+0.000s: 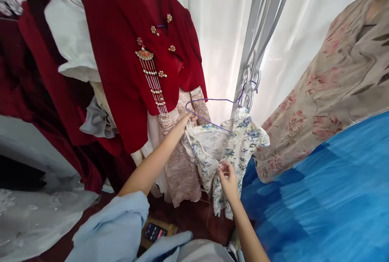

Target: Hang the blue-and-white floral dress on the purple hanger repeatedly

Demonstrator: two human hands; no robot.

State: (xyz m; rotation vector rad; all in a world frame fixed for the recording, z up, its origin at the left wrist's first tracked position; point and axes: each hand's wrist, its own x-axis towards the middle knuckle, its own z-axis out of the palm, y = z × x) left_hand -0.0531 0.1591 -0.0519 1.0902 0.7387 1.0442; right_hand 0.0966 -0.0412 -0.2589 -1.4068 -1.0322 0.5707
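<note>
A white garment with blue and green flowers [240, 144] hangs by one shoulder from a purple wire hanger [209, 99]. The hanger's hook is caught on a grey metal stand. The garment's other side has slipped below the hanger's left arm. My left hand [189, 122] is closed on that loose shoulder edge, just under the hanger's left end. Lower and to the right, my right hand [227, 175] pinches the garment's front edge. The fingertips of my left hand are partly hidden by the cloth.
A dark red jacket [121, 51] with a beaded tassel hangs at left, above a pale pink lace skirt [182, 169]. On the right are a beige floral dress [313, 100] and blue fabric [319, 197]. A phone [154, 232] lies below. The metal stand [258, 23] rises behind.
</note>
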